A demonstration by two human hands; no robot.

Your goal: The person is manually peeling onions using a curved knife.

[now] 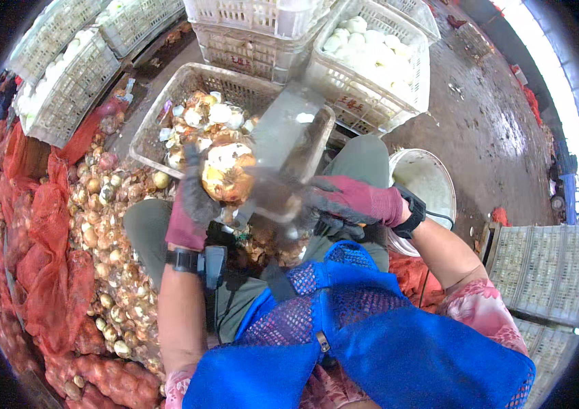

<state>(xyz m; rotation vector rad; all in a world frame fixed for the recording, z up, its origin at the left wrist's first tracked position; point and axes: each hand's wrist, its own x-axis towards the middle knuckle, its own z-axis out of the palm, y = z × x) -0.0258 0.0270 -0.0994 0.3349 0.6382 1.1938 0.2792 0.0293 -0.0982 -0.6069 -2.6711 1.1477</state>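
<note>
Fingers of the left hand (197, 194), in a dark red and grey glove, are closed against the left side of one brown onion (228, 174), which shows pale patches on its top. This onion is above the near side of a low grey crate (146, 129), to the left of the other hand. The right hand (334, 198) wears a similar glove and its fingers are blurred by motion; I cannot tell whether it is wide or narrow, or what it holds. Each wrist carries a dark band.

Inside the low crate, at the left, lie brown and white peelings (214, 112). A flat grey board (289, 116) lies across the right part of this crate. On the far right of it stands a white crate (364, 92) filled with peeled white onions (375, 51), and on the far side are stacked crates (235, 51).

To the right of the person's knee there is a white bucket (443, 180). On the left, many unpeeled onions (102, 235) are spread in a heap, and beside them red mesh bags (47, 273) lie. The person wears a blue vest (398, 327) over a pink patterned sleeve (484, 310).
</note>
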